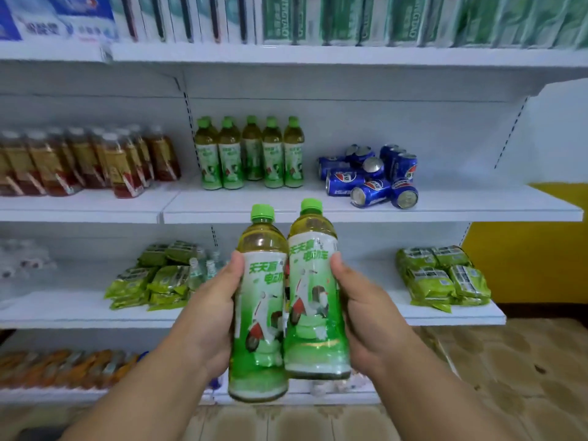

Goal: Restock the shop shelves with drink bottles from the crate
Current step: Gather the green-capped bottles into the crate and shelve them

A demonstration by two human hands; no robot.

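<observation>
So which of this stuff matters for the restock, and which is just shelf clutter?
Job:
left-hand bottle, in left hand
right-hand bottle, in right hand
shelved green bottles
middle shelf

Not the job:
blue cans
brown bottles
green packets

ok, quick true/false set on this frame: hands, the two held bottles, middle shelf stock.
1. Each hand holds one green-capped bottle: left hand the left bottle, right hand the right bottle. True.
2. The held bottles lie on their sides. False: both are upright, side by side.
3. Matching green tea bottles already stand on the middle shelf. True.
4. The blue cans are stacked in neat upright rows. False: most lie tumbled on their sides.
5. The cans sit left of the shelved green bottles. False: to their right.
</observation>
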